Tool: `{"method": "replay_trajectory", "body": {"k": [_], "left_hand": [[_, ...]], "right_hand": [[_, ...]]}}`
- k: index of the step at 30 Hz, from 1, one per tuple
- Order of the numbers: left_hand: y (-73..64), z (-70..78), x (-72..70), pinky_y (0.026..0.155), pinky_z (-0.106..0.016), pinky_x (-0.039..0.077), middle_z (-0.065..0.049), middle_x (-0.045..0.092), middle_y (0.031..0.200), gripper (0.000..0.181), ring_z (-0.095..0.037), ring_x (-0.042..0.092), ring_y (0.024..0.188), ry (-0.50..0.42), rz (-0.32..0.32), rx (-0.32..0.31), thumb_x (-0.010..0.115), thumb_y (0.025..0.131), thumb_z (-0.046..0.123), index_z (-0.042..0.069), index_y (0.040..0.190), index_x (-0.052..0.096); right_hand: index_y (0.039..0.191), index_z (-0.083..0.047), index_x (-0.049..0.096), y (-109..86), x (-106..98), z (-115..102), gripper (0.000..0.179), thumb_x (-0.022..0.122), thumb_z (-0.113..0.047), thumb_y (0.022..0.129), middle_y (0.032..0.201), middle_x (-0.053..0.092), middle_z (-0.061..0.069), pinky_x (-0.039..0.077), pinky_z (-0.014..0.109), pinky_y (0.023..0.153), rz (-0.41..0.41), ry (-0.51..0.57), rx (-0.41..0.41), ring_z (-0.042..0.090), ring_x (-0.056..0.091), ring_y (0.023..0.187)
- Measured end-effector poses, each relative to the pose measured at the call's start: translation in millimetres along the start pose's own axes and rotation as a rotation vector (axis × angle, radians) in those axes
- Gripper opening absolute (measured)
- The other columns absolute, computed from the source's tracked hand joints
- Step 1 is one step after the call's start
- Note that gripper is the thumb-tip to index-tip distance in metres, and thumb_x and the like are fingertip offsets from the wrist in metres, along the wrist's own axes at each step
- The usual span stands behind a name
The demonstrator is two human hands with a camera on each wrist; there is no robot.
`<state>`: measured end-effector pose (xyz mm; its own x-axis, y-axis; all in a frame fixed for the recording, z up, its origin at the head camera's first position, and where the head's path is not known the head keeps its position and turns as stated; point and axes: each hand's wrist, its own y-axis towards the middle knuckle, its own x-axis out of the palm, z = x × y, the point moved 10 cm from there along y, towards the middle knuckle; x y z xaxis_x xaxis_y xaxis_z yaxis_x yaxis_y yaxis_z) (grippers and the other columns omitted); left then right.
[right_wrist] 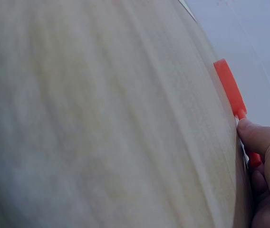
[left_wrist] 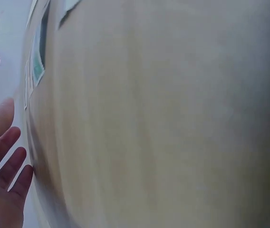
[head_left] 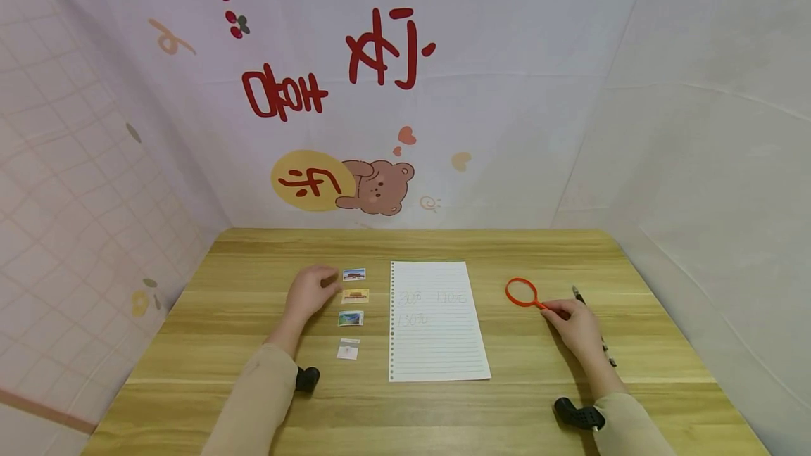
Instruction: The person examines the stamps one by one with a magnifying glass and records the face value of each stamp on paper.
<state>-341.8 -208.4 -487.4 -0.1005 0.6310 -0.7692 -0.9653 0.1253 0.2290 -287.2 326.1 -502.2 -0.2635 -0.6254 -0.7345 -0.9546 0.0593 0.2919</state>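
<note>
My right hand [head_left: 576, 326] pinches the handle of a red magnifying glass [head_left: 509, 293], whose round frame points to the left over the table. In the right wrist view, the thumb presses on the red handle [right_wrist: 255, 159]. My left hand [head_left: 309, 292] is beside a column of stamps, its fingers relaxed and holding nothing. Nearest to it are a blue-and-red stamp [head_left: 354, 274] and a yellow stamp [head_left: 355, 295]. Below these lie a green-blue stamp [head_left: 351, 318] and a pale stamp [head_left: 348, 349]. In the left wrist view, the fingers [left_wrist: 12, 161] are spread apart.
A lined sheet of paper [head_left: 439, 350] with faint handwriting lies mid-table, between the stamps and the magnifying glass. A dark pen [head_left: 578, 294] lies partly under the right hand. White printed cloth [head_left: 494, 104] hangs behind and beside the wooden table [head_left: 443, 414].
</note>
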Motion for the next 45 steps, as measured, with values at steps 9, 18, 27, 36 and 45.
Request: {"method": "replay_trajectory", "body": {"k": [9, 18, 27, 36, 45], "left_hand": [[10.6, -4.2, 0.7, 0.101, -0.053, 0.044, -0.022, 0.066, 0.119, 0.035, -0.04, 0.058, 0.115, -0.006, 0.004, -0.072, 0.077, 0.087, 0.015, -0.001, 0.117, 0.072], [14.6, -8.8, 1.6, 0.099, -0.052, 0.044, -0.019, 0.068, 0.116, 0.03, -0.038, 0.059, 0.112, -0.021, 0.043, -0.14, 0.079, 0.086, 0.016, 0.002, 0.113, 0.075], [12.1, -5.2, 2.5, 0.1, -0.054, 0.043, -0.021, 0.064, 0.119, 0.028, -0.041, 0.056, 0.115, -0.014, 0.034, -0.153, 0.077, 0.087, 0.014, 0.003, 0.112, 0.075], [10.3, -4.2, 2.7, 0.1, -0.054, 0.042, -0.022, 0.063, 0.12, 0.028, -0.042, 0.055, 0.115, -0.058, 0.049, -0.176, 0.078, 0.086, 0.011, 0.002, 0.112, 0.075], [12.0, -10.1, 5.5, 0.1, -0.053, 0.042, -0.019, 0.064, 0.119, 0.029, -0.04, 0.055, 0.114, -0.069, 0.046, -0.189, 0.078, 0.086, 0.015, 0.004, 0.113, 0.075]], "right_hand": [[0.101, -0.005, 0.077, -1.1, 0.5, 2.0, 0.016, 0.076, -0.015, 0.089, 0.096, 0.067, 0.012, 0.05, 0.03, 0.066, 0.011, 0.003, -0.003, 0.027, 0.062, 0.084], [0.099, -0.005, 0.078, 0.3, 1.1, 2.9, 0.015, 0.077, -0.014, 0.087, 0.093, 0.068, 0.01, 0.049, 0.029, 0.065, 0.033, -0.003, -0.014, 0.026, 0.062, 0.082], [0.101, -0.008, 0.078, -4.0, 2.4, -2.4, 0.015, 0.077, -0.017, 0.088, 0.095, 0.068, 0.008, 0.049, 0.028, 0.067, 0.037, 0.013, -0.003, 0.022, 0.061, 0.083], [0.1, -0.008, 0.078, -4.0, 25.8, -42.5, 0.012, 0.076, -0.011, 0.088, 0.093, 0.066, 0.007, 0.049, 0.023, 0.062, -0.049, 0.194, -0.023, 0.013, 0.057, 0.078], [0.093, -0.01, 0.079, 9.0, 51.3, -107.3, 0.013, 0.079, -0.002, 0.083, 0.087, 0.067, 0.004, 0.048, 0.022, 0.062, -0.056, 0.284, -0.142, 0.013, 0.056, 0.075]]}}
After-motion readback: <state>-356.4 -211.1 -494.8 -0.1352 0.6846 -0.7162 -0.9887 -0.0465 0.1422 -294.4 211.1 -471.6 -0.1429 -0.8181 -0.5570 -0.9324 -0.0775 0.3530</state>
